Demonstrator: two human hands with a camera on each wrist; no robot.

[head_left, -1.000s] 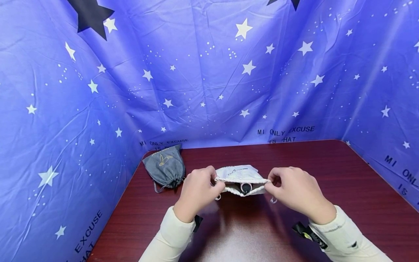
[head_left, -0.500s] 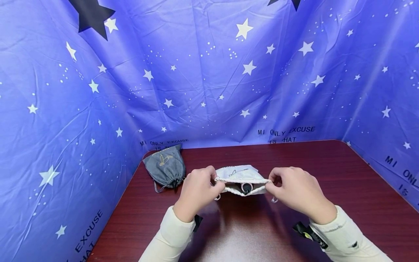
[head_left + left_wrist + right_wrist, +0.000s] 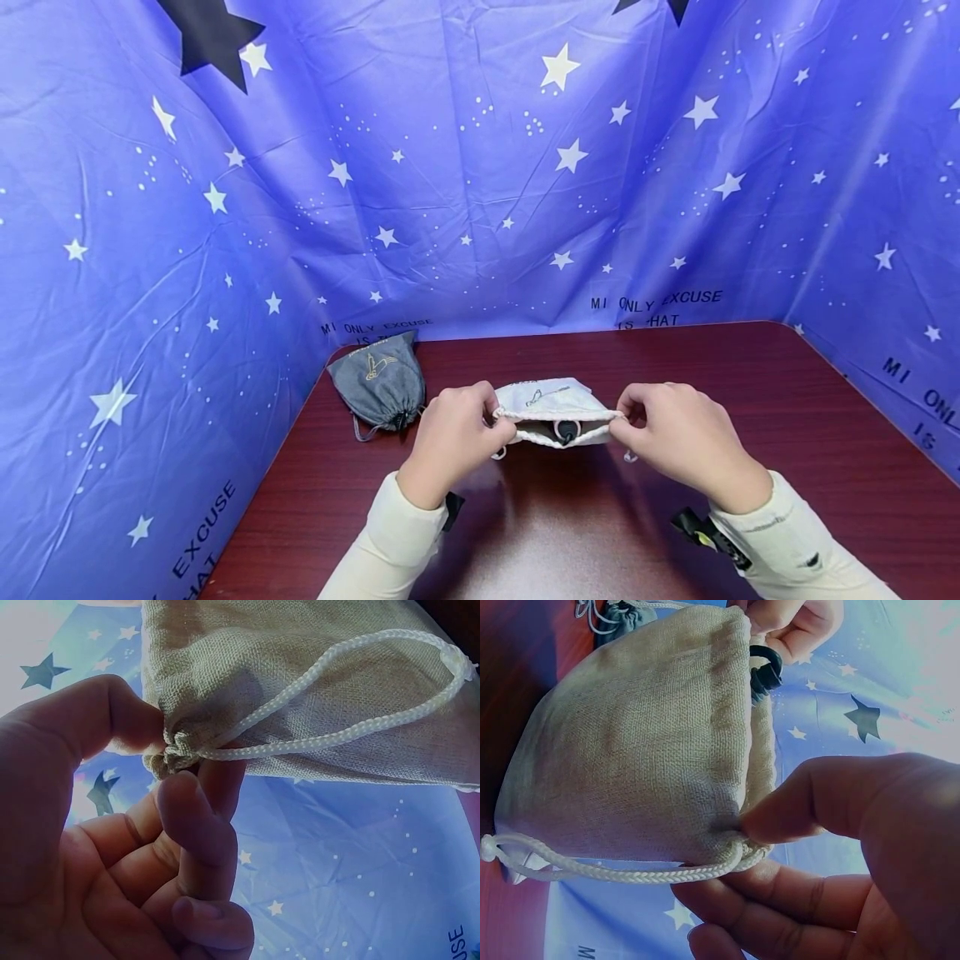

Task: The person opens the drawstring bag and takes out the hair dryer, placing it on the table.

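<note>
A cream cloth drawstring bag [image 3: 547, 396] stands on the table in front of me, its mouth spread wide. My left hand [image 3: 453, 437] pinches the left corner of the mouth between thumb and fingers. At the right corner, my right hand [image 3: 678, 437] pinches the rim the same way. Inside the opening shows a black item with a ring-like loop [image 3: 766, 671]; the rest of it is hidden by the cloth. White cord loops hang from both corners, the left cord [image 3: 352, 735] and the right cord [image 3: 622, 871] each knotted at the end.
A grey drawstring pouch [image 3: 381, 383] with a gold print lies at the back left of the dark red table [image 3: 720, 358]. Blue star-printed cloth [image 3: 465, 167] hangs behind the table and along both sides.
Both hands keep their hold on the bag's corners with barely any movement. The black item in the opening shows very slightly further right.
</note>
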